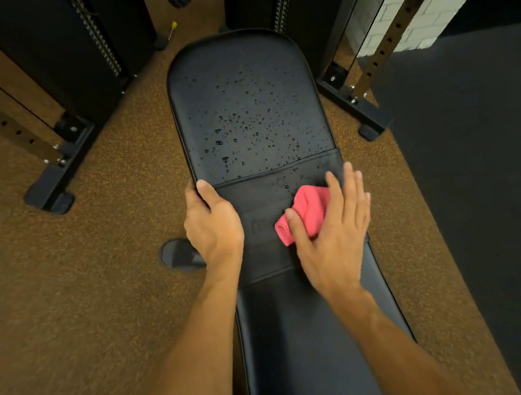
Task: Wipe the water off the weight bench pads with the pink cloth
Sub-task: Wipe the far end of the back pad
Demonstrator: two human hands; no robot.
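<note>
Left of centre, we are gripping the bench's (309,343) edge with our left hand (212,225), thumb on top, fingers curling under. Above it, in the upper middle, the pad (243,73) is carrying drops (225,160) of water. Right of centre, the cloth (302,213) is lying bunched on the band just below that pad, and our right hand (332,230) is pressing it down with straight, spread fingers, thumb alongside. The cloth is peeking out at the hand's upper left. We are judging it soft, light and limp, so flat pressure from above should be serving better than a pinch.
</note>
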